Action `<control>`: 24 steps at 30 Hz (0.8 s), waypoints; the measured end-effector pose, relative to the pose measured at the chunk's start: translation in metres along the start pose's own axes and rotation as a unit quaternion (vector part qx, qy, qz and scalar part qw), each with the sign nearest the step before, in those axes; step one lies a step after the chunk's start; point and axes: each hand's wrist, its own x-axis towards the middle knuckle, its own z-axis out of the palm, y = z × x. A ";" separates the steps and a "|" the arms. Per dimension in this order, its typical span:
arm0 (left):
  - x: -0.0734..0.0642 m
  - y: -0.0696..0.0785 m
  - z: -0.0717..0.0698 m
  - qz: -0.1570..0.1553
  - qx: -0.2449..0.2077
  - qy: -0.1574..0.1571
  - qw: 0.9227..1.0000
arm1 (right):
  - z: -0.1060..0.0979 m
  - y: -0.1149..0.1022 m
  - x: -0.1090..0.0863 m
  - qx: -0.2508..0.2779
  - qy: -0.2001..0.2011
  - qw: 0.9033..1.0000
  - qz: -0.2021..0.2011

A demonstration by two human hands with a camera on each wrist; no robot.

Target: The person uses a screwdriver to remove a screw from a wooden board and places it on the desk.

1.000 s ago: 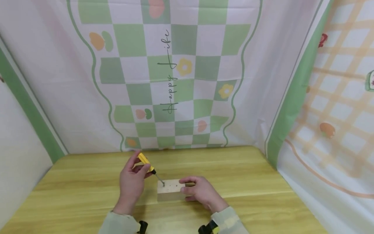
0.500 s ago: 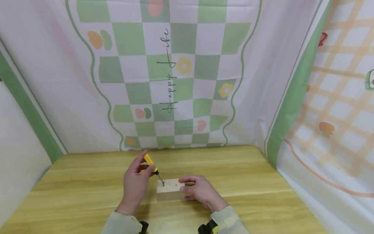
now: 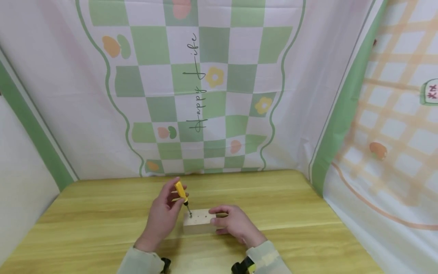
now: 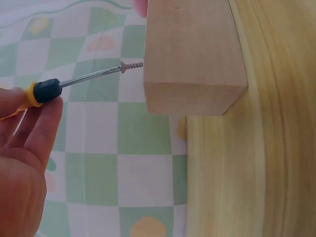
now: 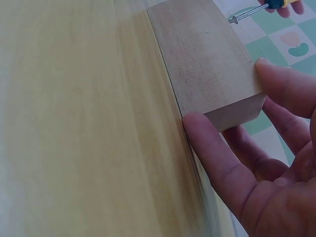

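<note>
My left hand (image 3: 161, 219) pinches a yellow-handled screwdriver (image 3: 180, 189), its handle leaning a little left. In the left wrist view, the metal shaft (image 4: 91, 77) meets the head of a screw (image 4: 132, 66), whose tip reaches the top face of the wooden block. Most of the thread shows above the wood. The pale block (image 3: 199, 228) lies on the table, with several small dark holes along its top. At its right end, my right hand (image 3: 237, 226) grips it between thumb and fingers, which the right wrist view also shows on the block (image 5: 212, 59).
The wood-grain table (image 3: 291, 213) spreads around the block. Behind it hangs a green-and-white checked cloth (image 3: 215, 102), and an orange-checked cloth (image 3: 393, 152) hangs at the right. Each wrist carries a black camera mount (image 3: 242, 265).
My left hand and the screwdriver handle have moved rightward, so the screwdriver stands steeper over the screw. The right hand and block hold nearly the same place.
</note>
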 end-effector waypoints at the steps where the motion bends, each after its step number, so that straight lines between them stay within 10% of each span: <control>1: 0.000 -0.001 0.000 0.005 0.003 -0.005 1.000 | 0.000 0.000 0.000 0.000 0.000 1.000 0.000; 6: 0.001 -0.002 -0.001 0.028 0.020 -0.022 0.999 | -0.001 0.001 0.000 0.000 0.002 1.000 0.002; 15: 0.009 -0.002 -0.005 -0.028 -0.047 -0.084 0.995 | -0.001 0.002 0.000 0.002 0.004 1.000 0.001; 24: 0.014 -0.001 -0.002 -0.048 -0.037 -0.046 0.997 | -0.001 0.002 0.001 0.000 0.004 1.000 -0.002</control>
